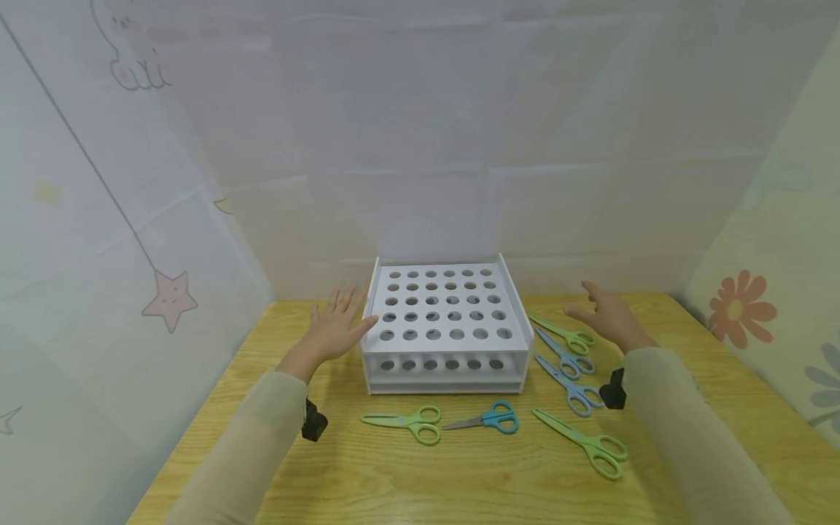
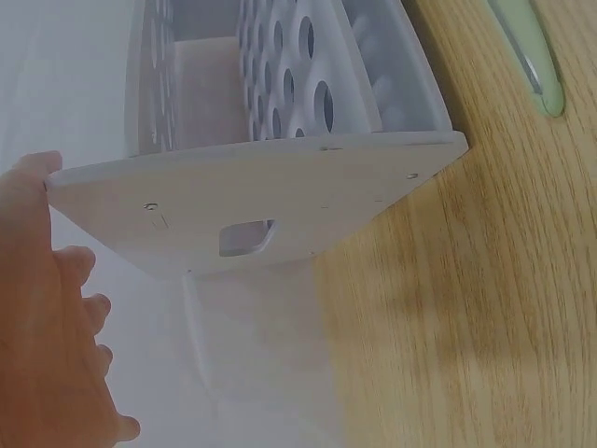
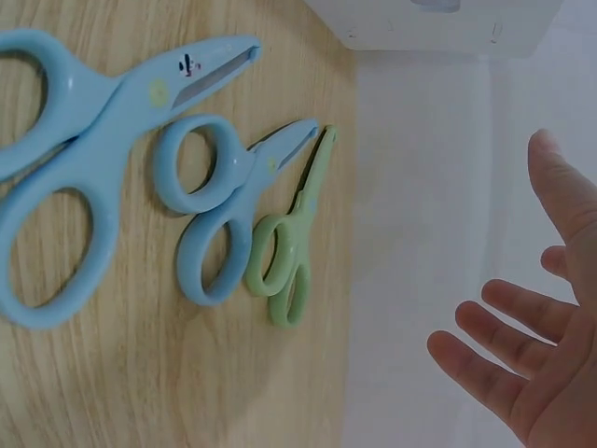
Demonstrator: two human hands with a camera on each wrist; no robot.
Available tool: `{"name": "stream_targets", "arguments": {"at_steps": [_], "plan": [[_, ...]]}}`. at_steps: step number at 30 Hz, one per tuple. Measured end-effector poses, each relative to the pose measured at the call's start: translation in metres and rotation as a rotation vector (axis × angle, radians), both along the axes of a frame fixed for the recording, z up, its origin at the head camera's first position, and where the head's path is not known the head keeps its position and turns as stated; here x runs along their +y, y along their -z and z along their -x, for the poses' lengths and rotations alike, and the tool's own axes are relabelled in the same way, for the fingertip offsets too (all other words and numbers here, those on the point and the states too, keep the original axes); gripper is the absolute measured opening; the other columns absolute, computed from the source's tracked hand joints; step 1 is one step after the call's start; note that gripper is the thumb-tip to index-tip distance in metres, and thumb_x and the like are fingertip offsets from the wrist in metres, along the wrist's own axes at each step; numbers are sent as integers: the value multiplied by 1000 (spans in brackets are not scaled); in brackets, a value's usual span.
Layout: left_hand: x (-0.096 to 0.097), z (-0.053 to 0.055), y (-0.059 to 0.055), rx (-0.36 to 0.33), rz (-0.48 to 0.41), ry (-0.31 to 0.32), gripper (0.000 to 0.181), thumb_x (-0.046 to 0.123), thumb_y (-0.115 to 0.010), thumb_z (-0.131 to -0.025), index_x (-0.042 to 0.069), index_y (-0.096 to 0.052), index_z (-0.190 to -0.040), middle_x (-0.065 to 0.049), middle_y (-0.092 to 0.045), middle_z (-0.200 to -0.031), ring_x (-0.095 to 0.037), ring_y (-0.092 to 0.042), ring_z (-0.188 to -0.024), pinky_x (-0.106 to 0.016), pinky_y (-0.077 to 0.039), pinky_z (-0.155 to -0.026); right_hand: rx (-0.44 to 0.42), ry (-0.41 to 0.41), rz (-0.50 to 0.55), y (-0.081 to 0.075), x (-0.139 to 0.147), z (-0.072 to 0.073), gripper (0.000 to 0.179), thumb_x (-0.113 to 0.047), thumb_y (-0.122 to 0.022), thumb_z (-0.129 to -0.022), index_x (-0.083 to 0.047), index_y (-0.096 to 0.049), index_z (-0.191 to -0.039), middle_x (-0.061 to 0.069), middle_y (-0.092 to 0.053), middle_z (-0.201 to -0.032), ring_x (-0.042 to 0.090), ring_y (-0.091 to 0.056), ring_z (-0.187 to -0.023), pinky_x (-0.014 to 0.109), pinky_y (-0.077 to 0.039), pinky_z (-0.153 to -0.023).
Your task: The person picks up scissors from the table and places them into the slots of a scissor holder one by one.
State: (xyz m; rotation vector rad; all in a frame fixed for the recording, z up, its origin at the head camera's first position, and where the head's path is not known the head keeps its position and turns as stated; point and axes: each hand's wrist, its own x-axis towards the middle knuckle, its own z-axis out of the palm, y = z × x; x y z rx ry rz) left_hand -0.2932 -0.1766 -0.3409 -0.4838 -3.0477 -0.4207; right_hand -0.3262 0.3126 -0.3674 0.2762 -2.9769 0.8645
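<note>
A white rack [image 1: 442, 343] with rows of round holes stands on the table in the head view. My left hand [image 1: 333, 327] is spread beside its left wall; in the left wrist view the thumb is by the rack's side panel [image 2: 308, 187], and whether it touches I cannot tell. To the right of the rack hovers my right hand [image 1: 612, 319], fingers apart, holding nothing. Below that hand lie green scissors [image 1: 577, 341] and two light-blue pairs of scissors [image 3: 103, 140]. In front of the rack are green scissors [image 1: 420, 423] and blue scissors [image 1: 502, 418] with a bare metal blade.
Another pair of green scissors [image 1: 593, 445] lies at the front right of the wooden table [image 1: 407, 488]. White printed cloth [image 1: 426, 146] hangs behind the table and along both sides. A dark wrist camera [image 1: 313, 421] sits on the left sleeve.
</note>
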Motion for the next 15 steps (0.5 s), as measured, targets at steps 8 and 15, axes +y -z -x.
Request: {"name": "stream_targets", "arguments": {"at_steps": [8,15], "plan": [[-1,0,6,7,-41,13,63,51,-25,-97,17,-16,-149,-12,0,-153,-36,10,-136,-65,7,-98,20,7,26,12,4,-1,91,-54,-50,-88,7,-12,-144,42,-29,-132,56,-34,-114,65,-32,-87],[0,1,10,-1,-81,14,58,45,-28,-98,18,-19,-149,-12,1,-153,-37,10,-135,-65,11,-96,-4,20,80,21,8,-4,91,-54,-52,-87,5,-15,-144,41,-28,-133,56,-31,-116,66,-32,-86]]}}
